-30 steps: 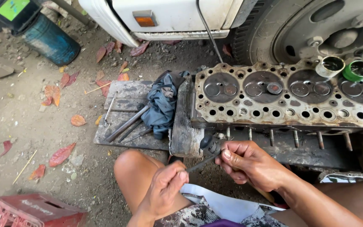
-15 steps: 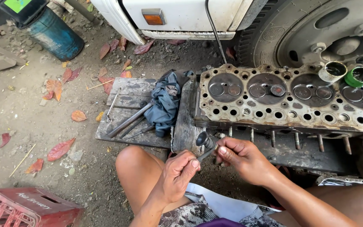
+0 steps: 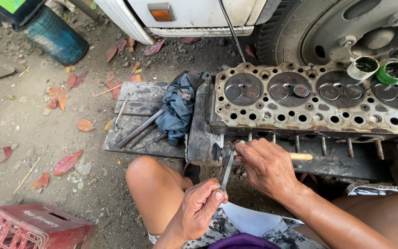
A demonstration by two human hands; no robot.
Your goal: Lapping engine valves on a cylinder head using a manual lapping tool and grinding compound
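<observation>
Two tins (image 3: 378,70) on cylinder head (image 3: 309,108), rag (image 3: 178,107) beside

Pretty flat, soft daylight here, bright enough but no hard sun. Shadows are weak, mostly a dark pocket under the cylinder head (image 3: 309,103) around 3 o'clock. Slight shine on the white vehicle panel (image 3: 194,14) at 12 o'clock. Wide lens bends things at the edges. Focus is sharp overall, no real motion blur.
</observation>
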